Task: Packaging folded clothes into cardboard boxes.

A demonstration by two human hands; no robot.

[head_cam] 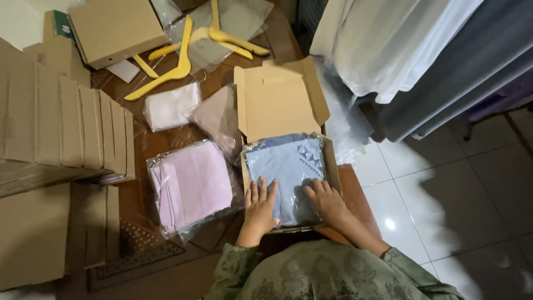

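I am pressing my left hand (pixel 260 206) flat, fingers spread, on the near left part of a bagged blue garment (pixel 286 169), and my right hand (pixel 327 201) is lying flat on its near right corner, fingers close together and curled a little at the edge. Neither hand is pinching anything. The garment, sealed in clear plastic, is lying inside an open cardboard mailer box (pixel 331 161) on the dark wooden bench (pixel 286 39), with the box lid (pixel 277 100) standing open on the far side.

So the garment is sitting in the box, while the lid is not yet folded down. To my left a bagged pink garment (pixel 191 186) is waiting on the bench, and farther off a bagged white garment (pixel 171 105) and a bagged beige garment (pixel 219 119) are lying unboxed too. Beyond them yellow hangers (pixel 183 55) are resting on empty plastic bags, beside a closed cardboard box (pixel 114 28). A stack of flat cardboard boxes (pixel 61 128) is filling the left side.

Hanging fabric (pixel 400 44) is covering the far right. The near edge of the mailer box is hiding under my wrists, and I cannot make out whether the garment is fully seated.
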